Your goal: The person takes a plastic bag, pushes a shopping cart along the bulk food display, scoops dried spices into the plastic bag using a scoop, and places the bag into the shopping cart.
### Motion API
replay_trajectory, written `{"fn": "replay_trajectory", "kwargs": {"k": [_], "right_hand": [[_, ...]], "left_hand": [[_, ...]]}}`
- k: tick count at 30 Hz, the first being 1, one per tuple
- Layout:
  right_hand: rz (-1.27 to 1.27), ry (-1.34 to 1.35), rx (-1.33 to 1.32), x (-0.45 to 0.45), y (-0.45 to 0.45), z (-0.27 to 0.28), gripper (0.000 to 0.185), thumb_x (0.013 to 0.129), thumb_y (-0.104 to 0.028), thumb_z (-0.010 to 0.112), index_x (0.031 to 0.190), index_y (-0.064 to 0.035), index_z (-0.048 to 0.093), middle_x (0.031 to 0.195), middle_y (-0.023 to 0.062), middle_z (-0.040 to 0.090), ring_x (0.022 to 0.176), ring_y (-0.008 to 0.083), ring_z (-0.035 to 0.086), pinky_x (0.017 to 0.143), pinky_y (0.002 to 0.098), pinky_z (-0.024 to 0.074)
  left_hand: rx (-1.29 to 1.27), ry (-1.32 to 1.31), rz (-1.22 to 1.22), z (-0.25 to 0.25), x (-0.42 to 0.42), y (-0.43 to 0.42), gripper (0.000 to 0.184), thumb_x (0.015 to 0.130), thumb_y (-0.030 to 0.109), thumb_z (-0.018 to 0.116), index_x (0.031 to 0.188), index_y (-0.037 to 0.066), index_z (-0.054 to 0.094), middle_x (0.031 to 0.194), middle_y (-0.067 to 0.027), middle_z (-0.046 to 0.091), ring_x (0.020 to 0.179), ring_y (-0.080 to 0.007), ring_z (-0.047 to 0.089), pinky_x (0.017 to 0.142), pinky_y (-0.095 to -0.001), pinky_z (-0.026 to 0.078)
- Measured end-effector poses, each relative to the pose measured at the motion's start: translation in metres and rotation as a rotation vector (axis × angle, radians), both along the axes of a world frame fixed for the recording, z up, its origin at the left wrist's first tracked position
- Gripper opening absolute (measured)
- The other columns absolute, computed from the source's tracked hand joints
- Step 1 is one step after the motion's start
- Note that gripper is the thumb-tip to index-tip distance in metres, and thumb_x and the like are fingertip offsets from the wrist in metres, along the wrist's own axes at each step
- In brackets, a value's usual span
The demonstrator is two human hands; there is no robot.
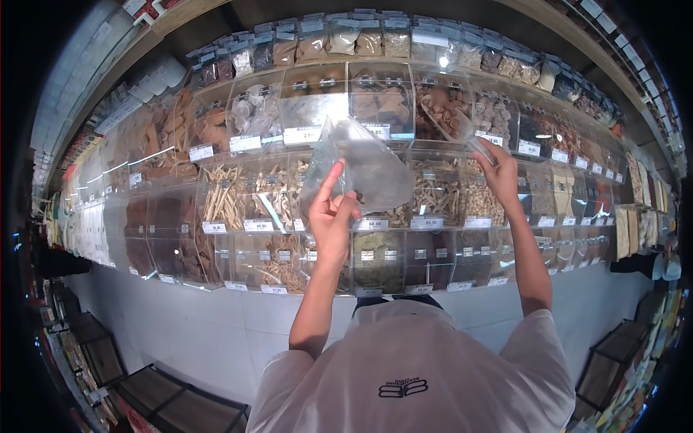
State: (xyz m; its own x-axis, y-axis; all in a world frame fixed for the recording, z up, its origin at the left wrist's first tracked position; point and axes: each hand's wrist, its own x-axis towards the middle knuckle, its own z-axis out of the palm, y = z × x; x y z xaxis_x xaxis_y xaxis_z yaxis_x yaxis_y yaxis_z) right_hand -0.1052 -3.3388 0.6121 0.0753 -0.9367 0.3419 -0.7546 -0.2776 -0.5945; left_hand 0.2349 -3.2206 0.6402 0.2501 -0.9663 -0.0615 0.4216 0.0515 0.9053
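Observation:
My left hand (pixel 333 220) pinches a clear plastic bag (pixel 379 169), which hangs spread out in front of the bins. A small dark bit shows low in the bag, close to my thumb. My right hand (pixel 497 172) is closed around the handle of a clear scoop (pixel 456 128). The scoop's bowl points up and left, over the bin of brown dried pieces (pixel 439 108); I cannot tell whether anything lies in it. Both hands are apart, raised at the height of the upper and middle bin rows.
Tiers of clear bins hold dried goods, among them pale sticks (pixel 222 195) and green leaves (pixel 379 252), with price tags (pixel 244 143) along the fronts. Packed bags (pixel 312 40) line the top shelf. Behind me, dark-framed stands (pixel 177 397) stand on the pale floor (pixel 195 317).

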Motion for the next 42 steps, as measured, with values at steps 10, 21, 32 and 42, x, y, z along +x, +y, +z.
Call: {"fn": "replay_trajectory", "kwargs": {"k": [10, 21, 32, 42], "right_hand": [[0.462, 0.098, 0.119, 0.051, 0.028, 0.126, 0.038, 0.080, -0.012, 0.075, 0.117, -0.0031, 0.068, 0.084, 0.0079, 0.066, 0.077, 0.0178, 0.063, 0.068, 0.0302, 0.0492], [0.505, 0.725, -0.551, 0.108, 0.029, 0.140, 0.034, 0.078, -0.016, 0.071, 0.112, -0.0156, 0.071, 0.087, 0.0041, 0.063, 0.077, 0.0182, 0.065, 0.068, 0.0329, 0.0525], [-0.020, 0.756, 0.168, -0.004, -0.025, 0.092, 0.031, 0.081, -0.027, 0.074, 0.108, -0.0112, 0.072, 0.097, 0.0174, 0.069, 0.083, 0.0368, 0.065, 0.075, 0.0420, 0.0530], [-0.010, 0.574, 0.369, -0.006, -0.083, 0.062, 0.030, 0.079, -0.029, 0.076, 0.100, -0.0073, 0.075, 0.094, 0.0217, 0.069, 0.097, 0.0372, 0.064, 0.084, 0.0437, 0.0504]], "left_hand": [[-0.050, -0.062, 0.034, 0.000, -0.001, 0.009, 0.057, 0.090, -0.006, 0.056, 0.145, -0.001, 0.039, 0.131, -0.0034, 0.060, 0.064, -0.0013, 0.054, 0.063, -0.0174, 0.045], [-0.082, -0.027, 0.178, 0.002, 0.006, 0.012, 0.055, 0.088, -0.008, 0.053, 0.142, -0.004, 0.042, 0.144, -0.0106, 0.050, 0.064, -0.0034, 0.054, 0.061, -0.0192, 0.048], [-0.072, -0.032, 0.208, -0.004, 0.016, 0.014, 0.056, 0.087, -0.007, 0.056, 0.141, -0.006, 0.042, 0.145, -0.0131, 0.048, 0.063, -0.0022, 0.052, 0.057, -0.0180, 0.047], [-0.044, -0.003, 0.217, 0.000, 0.005, 0.008, 0.055, 0.089, -0.006, 0.054, 0.142, -0.005, 0.041, 0.138, -0.0101, 0.055, 0.062, -0.0022, 0.053, 0.058, -0.0187, 0.047]]}}
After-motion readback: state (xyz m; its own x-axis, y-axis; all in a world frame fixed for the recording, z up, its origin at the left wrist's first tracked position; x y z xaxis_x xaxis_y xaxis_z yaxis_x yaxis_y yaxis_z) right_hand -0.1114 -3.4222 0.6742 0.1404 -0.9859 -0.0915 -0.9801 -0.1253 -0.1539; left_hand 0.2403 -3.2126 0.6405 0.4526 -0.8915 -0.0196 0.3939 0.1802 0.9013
